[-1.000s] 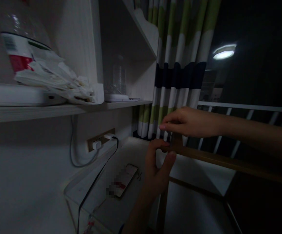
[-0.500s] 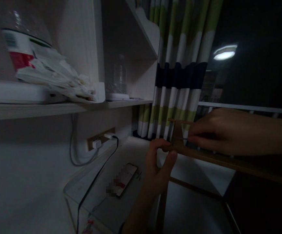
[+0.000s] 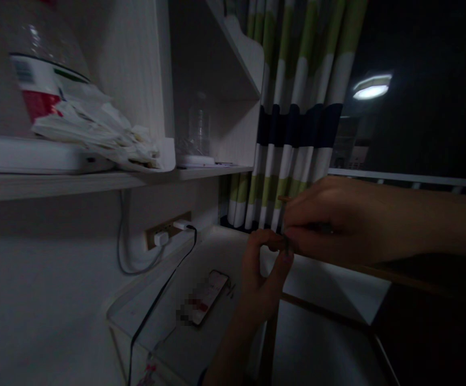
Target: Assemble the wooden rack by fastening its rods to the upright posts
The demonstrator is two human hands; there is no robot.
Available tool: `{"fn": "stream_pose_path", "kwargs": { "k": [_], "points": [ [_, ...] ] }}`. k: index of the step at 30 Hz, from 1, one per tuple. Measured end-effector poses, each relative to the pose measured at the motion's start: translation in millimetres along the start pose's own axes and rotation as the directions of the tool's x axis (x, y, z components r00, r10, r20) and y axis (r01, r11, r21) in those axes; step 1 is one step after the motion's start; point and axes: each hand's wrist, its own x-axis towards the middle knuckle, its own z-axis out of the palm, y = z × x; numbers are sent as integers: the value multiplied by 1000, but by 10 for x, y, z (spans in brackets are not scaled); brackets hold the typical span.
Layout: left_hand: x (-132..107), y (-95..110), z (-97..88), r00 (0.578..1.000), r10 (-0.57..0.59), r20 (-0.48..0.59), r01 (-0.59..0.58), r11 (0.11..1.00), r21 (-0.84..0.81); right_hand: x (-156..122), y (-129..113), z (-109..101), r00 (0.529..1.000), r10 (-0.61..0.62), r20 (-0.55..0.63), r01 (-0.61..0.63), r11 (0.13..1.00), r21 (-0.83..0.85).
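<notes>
My left hand [image 3: 259, 287] grips the end of a brown wooden frame [image 3: 377, 272], thumb and fingers closed around it. From the right, my right hand [image 3: 337, 220] reaches over the frame with its fingers pinched beside my left fingertips. A thin dark metal rod [image 3: 287, 245] shows between the two hands; the rest of it is hidden. My right hand also covers most of the frame's short upright piece, and only the tip of its crossbar [image 3: 283, 198] sticks out. Dim light blurs the details.
A phone [image 3: 211, 296] lies on the white desk [image 3: 160, 316], with several small screw-like pieces [image 3: 230, 291] beside it. A black cable [image 3: 164, 295] runs from the wall socket [image 3: 168, 229]. Left is a shelf [image 3: 136, 182] with a plastic bottle [image 3: 43, 75]; behind hangs a striped curtain [image 3: 297, 123].
My right hand has moved left and closer to my left hand, covering the upright piece. The thin metal rod now stands roughly vertical at my left fingertips. My left hand has stayed in place.
</notes>
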Motion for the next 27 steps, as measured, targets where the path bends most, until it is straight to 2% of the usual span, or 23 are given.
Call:
{"fn": "stream_pose_path", "kwargs": {
  "k": [4, 7, 12, 16, 23, 27],
  "points": [
    [-2, 15, -5, 1000, -30, 1, 30, 1000, -9, 99, 0, 1, 995, -65, -81, 60, 996, -63],
    [6, 31, -1, 999, -52, -2, 52, 998, -24, 124, 23, -16, 994, -93, -58, 92, 995, -29],
    [5, 28, 16, 998, -58, -27, 58, 998, 3, 133, 63, -57, 1000, -13, 22, 12, 998, 58],
    [-13, 9, 22, 994, -101, -50, 101, 995, 12, 192, 78, -42, 999, 45, -1, -45, 994, 103],
    [88, 86, 8, 984, -170, -43, 170, 985, 2, 233, 154, 61, 992, 118, 50, -128, 952, 278],
    [129, 80, 16, 979, -186, -80, 185, 982, -25, 214, 187, 131, 985, 174, 8, -166, 923, 348]
  ]
}}
